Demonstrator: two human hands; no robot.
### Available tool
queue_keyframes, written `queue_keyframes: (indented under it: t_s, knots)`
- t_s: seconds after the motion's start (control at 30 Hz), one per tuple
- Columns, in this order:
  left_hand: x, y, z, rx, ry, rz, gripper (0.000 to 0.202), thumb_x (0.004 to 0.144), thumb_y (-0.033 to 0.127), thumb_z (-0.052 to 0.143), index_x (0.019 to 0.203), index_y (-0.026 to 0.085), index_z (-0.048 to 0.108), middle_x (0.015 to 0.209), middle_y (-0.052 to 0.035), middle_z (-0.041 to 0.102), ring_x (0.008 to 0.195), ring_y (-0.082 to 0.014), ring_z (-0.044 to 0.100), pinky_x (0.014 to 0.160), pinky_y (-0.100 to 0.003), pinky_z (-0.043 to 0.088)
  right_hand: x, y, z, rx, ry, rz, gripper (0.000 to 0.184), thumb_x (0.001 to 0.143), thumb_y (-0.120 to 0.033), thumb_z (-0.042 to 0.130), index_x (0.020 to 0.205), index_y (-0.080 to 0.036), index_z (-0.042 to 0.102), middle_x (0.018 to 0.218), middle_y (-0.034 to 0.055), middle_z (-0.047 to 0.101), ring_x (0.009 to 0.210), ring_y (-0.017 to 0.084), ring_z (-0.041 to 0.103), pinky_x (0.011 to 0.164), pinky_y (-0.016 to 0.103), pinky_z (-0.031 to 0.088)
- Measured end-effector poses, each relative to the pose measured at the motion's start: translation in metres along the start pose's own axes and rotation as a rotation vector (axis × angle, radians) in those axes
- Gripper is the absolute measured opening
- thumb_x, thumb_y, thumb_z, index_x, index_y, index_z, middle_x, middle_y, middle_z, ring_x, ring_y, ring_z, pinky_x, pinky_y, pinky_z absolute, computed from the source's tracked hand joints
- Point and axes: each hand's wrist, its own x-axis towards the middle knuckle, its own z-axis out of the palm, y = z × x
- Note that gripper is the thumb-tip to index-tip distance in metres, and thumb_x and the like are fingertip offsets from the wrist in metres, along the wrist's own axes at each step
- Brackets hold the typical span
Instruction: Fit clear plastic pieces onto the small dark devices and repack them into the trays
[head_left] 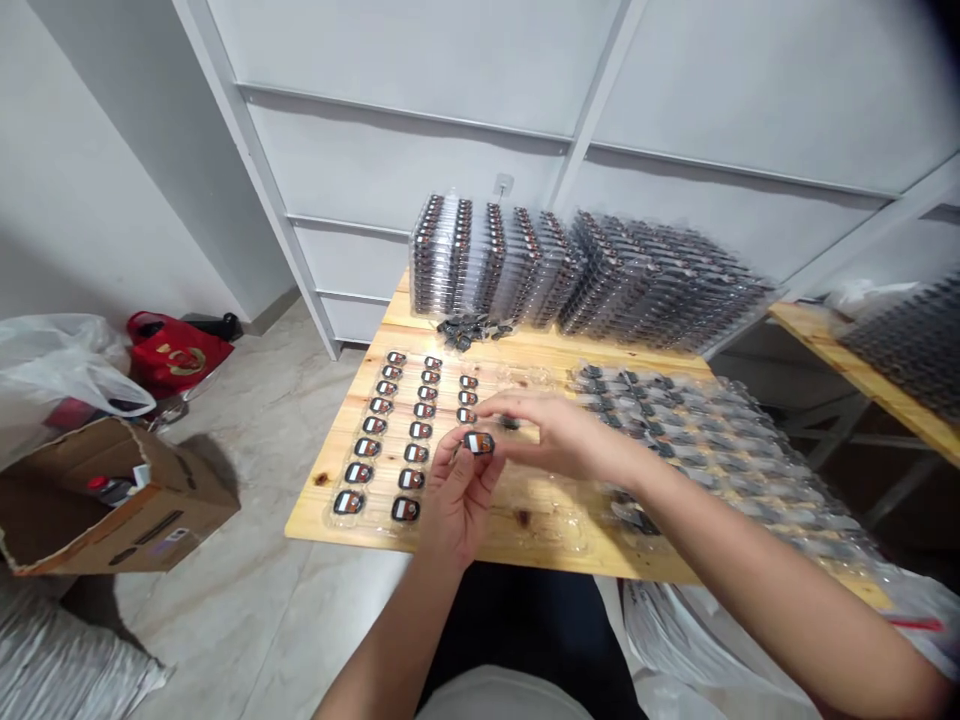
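Observation:
My left hand point(459, 497) is shut on a small black, white and orange badge point(478, 443), pinched between thumb and fingers above the table. My right hand point(547, 432) reaches across from the right, its fingertips just beside that badge; I cannot tell whether they touch it. A dark small piece point(510, 423) lies just under those fingers. Several similar badges sit in rows in a clear blister tray point(405, 440) on the pine table point(330, 515), to the left of both hands.
Tall stacks of clear trays point(585, 270) stand along the back of the table, with a heap of dark pieces point(465, 331) before them. A tray of grey items point(712, 440) lies to the right. A cardboard box point(112, 500), plastic bags and a red bag point(176, 350) are on the floor at left.

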Motion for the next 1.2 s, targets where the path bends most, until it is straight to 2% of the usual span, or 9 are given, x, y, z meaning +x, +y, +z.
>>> queue_keyframes:
  t_s: [0.13,0.3,0.4,0.57,0.8,0.97,1.03,1.13,1.2]
  knots:
    - [-0.008,0.006,-0.007,-0.011,0.038,-0.012,0.024,0.07,0.019,0.069,0.092,0.02,0.059,0.09,-0.003,0.065,0.088,-0.0155,0.062,0.08,-0.025,0.052,-0.008,0.04,0.01,-0.215,-0.031,0.344,0.023,0.08,-0.015,0.052,0.101,-0.013,0.061,0.103,0.0077,0.057,0.099,0.017,0.051,0.088,0.026,0.037]
    - [-0.016,0.009,-0.014,0.011,0.047,-0.043,0.025,0.069,0.021,0.07,0.092,0.021,0.06,0.094,-0.0037,0.065,0.088,-0.017,0.062,0.078,-0.024,0.052,-0.012,0.068,0.038,-0.318,-0.133,0.505,0.021,0.073,-0.013,0.057,0.092,-0.01,0.065,0.09,0.0116,0.058,0.086,0.02,0.053,0.077,0.024,0.038]
    - [-0.019,0.007,-0.016,0.022,0.056,-0.052,0.026,0.069,0.02,0.07,0.092,0.021,0.059,0.094,-0.0042,0.065,0.088,-0.0168,0.063,0.078,-0.023,0.052,-0.01,0.069,0.043,-0.32,-0.164,0.568,0.021,0.073,-0.014,0.057,0.092,-0.012,0.065,0.083,0.0089,0.06,0.078,0.017,0.054,0.067,0.021,0.036]
    - [-0.019,0.005,-0.016,0.028,0.06,-0.059,0.026,0.069,0.02,0.07,0.093,0.021,0.059,0.095,-0.0047,0.065,0.087,-0.0168,0.063,0.077,-0.024,0.052,-0.009,0.066,0.031,-0.289,-0.197,0.641,0.021,0.076,-0.015,0.053,0.094,-0.017,0.064,0.075,0.0032,0.062,0.066,0.013,0.054,0.055,0.018,0.031]
    - [-0.019,0.002,-0.016,0.039,0.06,-0.073,0.027,0.068,0.02,0.071,0.093,0.02,0.059,0.093,-0.0048,0.066,0.086,-0.0169,0.063,0.077,-0.024,0.053,-0.032,0.044,0.02,-0.281,-0.219,0.738,0.021,0.067,-0.01,0.054,0.086,-0.013,0.063,0.068,0.0052,0.061,0.061,0.014,0.054,0.051,0.019,0.029]
    - [-0.022,0.0,-0.017,0.045,0.065,-0.099,0.028,0.068,0.02,0.071,0.093,0.02,0.059,0.096,-0.0049,0.065,0.086,-0.0168,0.063,0.077,-0.025,0.053,-0.035,0.04,0.02,-0.152,-0.206,0.678,0.023,0.08,-0.017,0.044,0.095,-0.015,0.062,0.073,0.0026,0.061,0.062,0.011,0.055,0.057,0.017,0.037]
    - [-0.023,0.0,-0.018,0.048,0.07,-0.106,0.028,0.068,0.02,0.071,0.094,0.02,0.059,0.096,-0.0047,0.065,0.085,-0.0166,0.063,0.076,-0.024,0.053,-0.035,0.045,0.019,-0.151,-0.153,0.486,0.031,0.077,-0.008,0.043,0.101,-0.014,0.061,0.089,0.0055,0.061,0.079,0.013,0.055,0.071,0.02,0.04]
    - [-0.025,0.001,-0.018,0.051,0.073,-0.097,0.029,0.068,0.02,0.071,0.094,0.02,0.059,0.094,-0.0043,0.065,0.084,-0.0163,0.064,0.074,-0.024,0.053,-0.034,0.055,0.022,-0.147,-0.129,0.079,0.035,0.072,-0.001,0.042,0.099,-0.011,0.062,0.106,0.0085,0.055,0.099,0.017,0.048,0.088,0.027,0.037]
    - [-0.026,0.002,-0.018,0.048,0.073,-0.086,0.029,0.068,0.021,0.071,0.094,0.02,0.059,0.093,-0.0042,0.065,0.084,-0.0164,0.064,0.075,-0.024,0.053,-0.032,0.062,0.028,-0.142,-0.141,-0.038,0.031,0.074,-0.002,0.043,0.097,-0.011,0.062,0.105,0.0088,0.055,0.101,0.018,0.045,0.091,0.029,0.035]
